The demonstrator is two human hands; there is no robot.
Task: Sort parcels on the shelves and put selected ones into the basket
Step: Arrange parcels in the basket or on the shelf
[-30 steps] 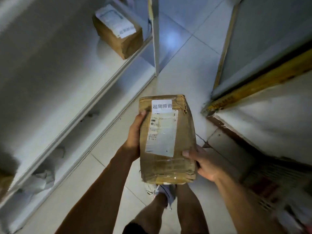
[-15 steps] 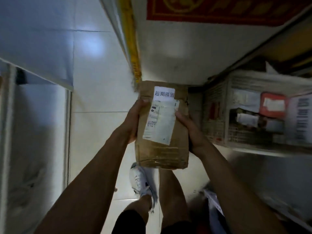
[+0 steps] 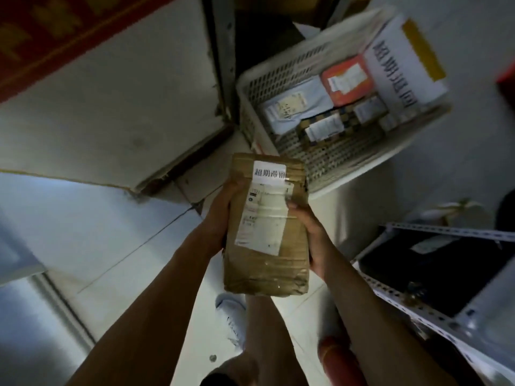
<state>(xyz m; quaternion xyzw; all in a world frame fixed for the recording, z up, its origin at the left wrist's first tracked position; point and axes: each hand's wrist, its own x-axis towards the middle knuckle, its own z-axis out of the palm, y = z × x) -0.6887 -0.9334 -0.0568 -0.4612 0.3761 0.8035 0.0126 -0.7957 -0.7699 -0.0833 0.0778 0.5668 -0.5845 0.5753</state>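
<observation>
A brown cardboard parcel (image 3: pixel 267 263) wrapped in tape, with a white shipping label and a white sticker with black characters, is held upright in front of me. My left hand (image 3: pixel 220 218) grips its left edge and my right hand (image 3: pixel 312 235) grips its right edge, thumb on the label. Beyond the parcel, up and to the right, a white perforated plastic basket (image 3: pixel 334 174) sits on the floor. It holds several parcels, among them an orange one (image 3: pixel 347 82) and a pale blue one (image 3: pixel 295 107).
A white wall with a red banner (image 3: pixel 50 37) fills the upper left. A metal angle-iron shelf (image 3: pixel 434 307) with a dark parcel stands at the right. My legs and a white shoe (image 3: pixel 231 316) are on the tiled floor below. A red object (image 3: pixel 334 355) lies near my right arm.
My view has swung right, away from the shelf with the brown box, so the basket now lies just beyond the parcel. My right hand shifted up from the parcel's lower corner to its right side.
</observation>
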